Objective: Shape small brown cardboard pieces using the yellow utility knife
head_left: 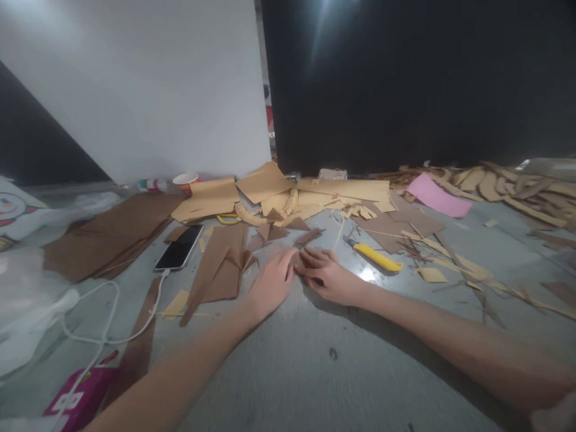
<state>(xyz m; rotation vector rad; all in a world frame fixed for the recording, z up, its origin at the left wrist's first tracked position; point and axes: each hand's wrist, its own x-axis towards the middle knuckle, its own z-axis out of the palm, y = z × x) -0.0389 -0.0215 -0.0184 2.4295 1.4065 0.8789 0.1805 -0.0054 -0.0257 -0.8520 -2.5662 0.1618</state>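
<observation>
My left hand (273,279) and my right hand (330,276) meet above the grey table, fingertips close together. Between them they pinch a small brown sheet piece (297,261), mostly hidden by the fingers. Just left of my left hand lies a larger brown sheet (220,264) with folded, pointed parts. Beyond my fingertips are several small brown scraps (270,231). A yellow utility knife (377,257) lies to the right of my right hand, apart from it.
A phone (180,247) on a white cable (157,300) lies left, near a magenta box (83,393). Brown sheets (108,237), tan sheets (207,198) and a paper cup (186,182) stand farther back. Offcuts (490,183) and a pink sheet (438,195) are right. Upright panels (418,84) close the back.
</observation>
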